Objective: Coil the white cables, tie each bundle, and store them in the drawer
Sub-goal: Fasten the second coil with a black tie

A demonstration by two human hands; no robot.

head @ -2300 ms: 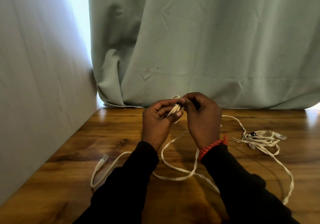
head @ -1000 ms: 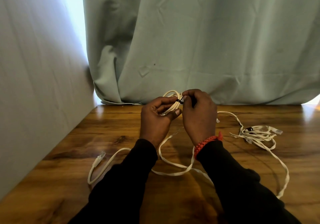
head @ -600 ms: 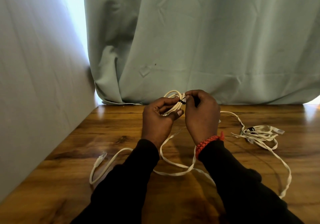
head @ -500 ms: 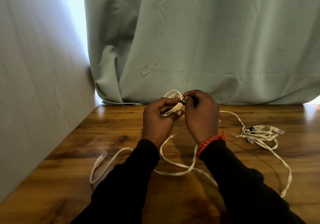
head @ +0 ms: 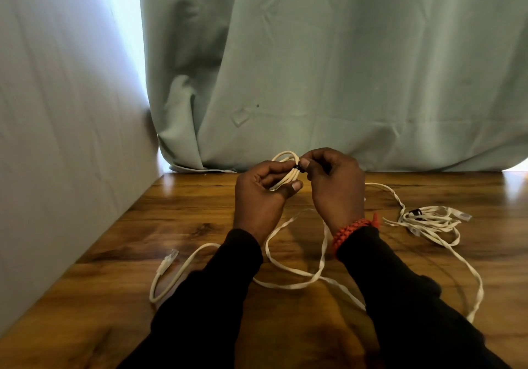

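Loose white cable (head: 183, 271) lies on the wooden table (head: 120, 254) at the left, its plug end near the wall. In the middle, the left hand (head: 261, 197) grips a small white coil (head: 285, 168). The right hand (head: 334, 186) pinches a black tie (head: 299, 166) on it. Far right lies a tied bundle (head: 428, 221).
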